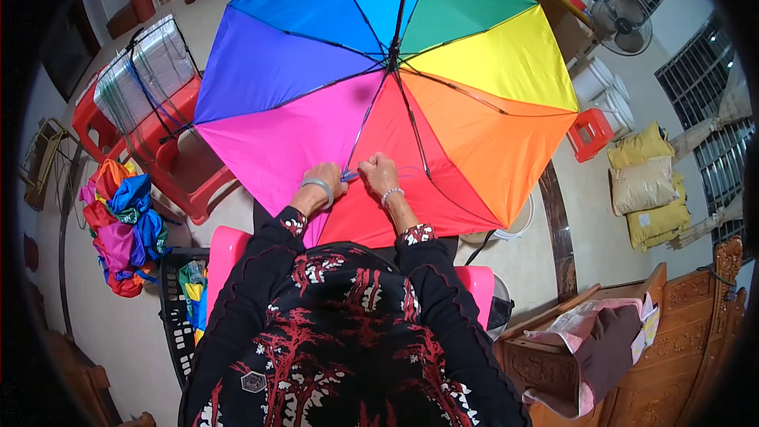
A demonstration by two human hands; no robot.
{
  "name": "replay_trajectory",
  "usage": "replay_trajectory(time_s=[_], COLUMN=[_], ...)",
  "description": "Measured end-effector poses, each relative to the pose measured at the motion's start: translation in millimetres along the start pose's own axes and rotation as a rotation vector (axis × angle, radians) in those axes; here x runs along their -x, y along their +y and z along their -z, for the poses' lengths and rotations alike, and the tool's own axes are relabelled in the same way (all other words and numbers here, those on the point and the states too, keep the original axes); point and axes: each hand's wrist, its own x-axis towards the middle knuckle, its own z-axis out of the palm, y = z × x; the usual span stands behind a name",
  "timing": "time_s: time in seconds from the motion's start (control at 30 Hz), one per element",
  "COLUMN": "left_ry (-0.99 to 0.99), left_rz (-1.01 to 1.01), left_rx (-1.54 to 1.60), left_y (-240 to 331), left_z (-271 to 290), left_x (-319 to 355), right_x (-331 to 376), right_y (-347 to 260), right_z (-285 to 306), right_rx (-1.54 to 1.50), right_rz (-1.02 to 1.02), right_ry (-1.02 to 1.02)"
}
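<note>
Pale tiled floor spreads around red plastic stools (170, 154) and a heap of bright folded fabric (120, 225), and an open rainbow-panelled umbrella canopy (379, 87) lies inside-up just before the person. Both the left hand (324, 182) and right hand (379, 174) are curled into fists, pinching a small blue piece (349, 176) at a dark metal rib (365, 122); this looks like fastening cloth to rib, calling next for steady, fine finger work

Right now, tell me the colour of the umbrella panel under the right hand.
Red, on the umbrella beneath the right hand; head view.
</note>
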Motion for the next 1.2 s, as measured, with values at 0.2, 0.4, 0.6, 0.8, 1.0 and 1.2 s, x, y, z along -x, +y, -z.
replay_trajectory(time_s=[0.2, 0.4, 0.6, 0.8, 1.0, 1.2], left_ry=[-0.034, -0.030, -0.033, -0.018, -0.019, -0.044], left_rz=[0.025, 0.034, 0.059, 0.046, 0.047, 0.058], left_rx=[-0.047, -0.071, -0.058, -0.059, -0.036, -0.148], left_y=[1, -1, 1, -3, -1, -7], left_z=[-1, -7, -7, -11, 0, 33], left_x=[6, 8, 9, 3, 5, 4], right_x=[0, 8, 5, 8, 13, 21], right_y=[7, 23, 32, 10, -9, -62], right_z=[-11, -24, -21, -7, 1, 47], right_rx=[-0.111, 0.155, 0.013, -0.042, -0.214, 0.319], right_rz=[-0.059, 0.336, 0.199, 0.093, -0.039, 0.503], right_ry=[0.081, 0.198, 0.013, -0.099, -0.173, -0.026])
